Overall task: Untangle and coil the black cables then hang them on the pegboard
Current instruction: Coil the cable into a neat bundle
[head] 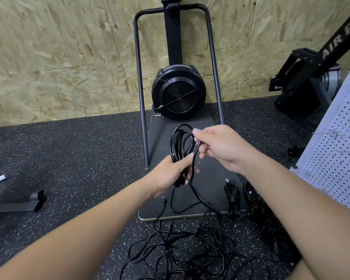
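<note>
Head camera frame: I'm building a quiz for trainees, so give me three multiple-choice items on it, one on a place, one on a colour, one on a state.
1. Where does the pegboard stand?
A. right edge of the view
B. left edge
C. flat on the floor

2. What colour is the pegboard?
A. black
B. white with dark holes
C. red

3. What is the left hand doing?
A. hanging idle
B. pressing the floor
C. gripping a partly wound coil

Answers:
1 A: it rises along the right side.
2 B: its pale face is dotted with holes.
3 C: its fingers wrap the loops, while the right hand pinches the strand leading down to the tangled cables on the floor.
</note>
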A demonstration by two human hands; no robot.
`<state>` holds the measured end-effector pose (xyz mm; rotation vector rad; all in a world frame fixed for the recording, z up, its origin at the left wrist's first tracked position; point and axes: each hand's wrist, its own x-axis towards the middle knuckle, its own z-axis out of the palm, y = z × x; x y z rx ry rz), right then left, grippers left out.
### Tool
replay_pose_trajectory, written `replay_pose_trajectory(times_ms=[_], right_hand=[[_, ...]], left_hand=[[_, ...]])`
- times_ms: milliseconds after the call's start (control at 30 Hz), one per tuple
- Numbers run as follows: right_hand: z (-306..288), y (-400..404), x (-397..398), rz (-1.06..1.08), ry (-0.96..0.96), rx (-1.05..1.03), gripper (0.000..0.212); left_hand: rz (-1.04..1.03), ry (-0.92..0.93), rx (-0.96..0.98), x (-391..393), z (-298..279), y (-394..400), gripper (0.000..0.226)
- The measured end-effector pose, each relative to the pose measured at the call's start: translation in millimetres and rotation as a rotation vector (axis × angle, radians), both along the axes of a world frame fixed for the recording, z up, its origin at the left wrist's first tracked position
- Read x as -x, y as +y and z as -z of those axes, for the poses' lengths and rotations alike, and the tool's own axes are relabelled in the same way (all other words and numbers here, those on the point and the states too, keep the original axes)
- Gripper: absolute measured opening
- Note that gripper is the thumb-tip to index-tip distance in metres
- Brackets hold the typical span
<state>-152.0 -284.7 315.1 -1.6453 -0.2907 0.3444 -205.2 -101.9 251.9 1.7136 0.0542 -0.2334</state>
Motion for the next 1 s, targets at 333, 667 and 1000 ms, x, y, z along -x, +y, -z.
replay_pose_trajectory(times_ms=[333, 667, 1000], right_hand=[[-10, -5, 6, 0.156, -0.578, 0.373, 0.021], [-5, -6, 3, 0.28, -0.501, 0.206, 0.015], [54, 0, 6, -0.404, -0.066, 0.586, 0.049]], left_hand=[[0.165, -0.042, -0.134, 15, -4, -16, 0.035], [0.193, -0.033, -0.06, 8, -3, -9, 0.043], [-0.157, -0.105, 0.318, -11, -12, 4, 0.037]])
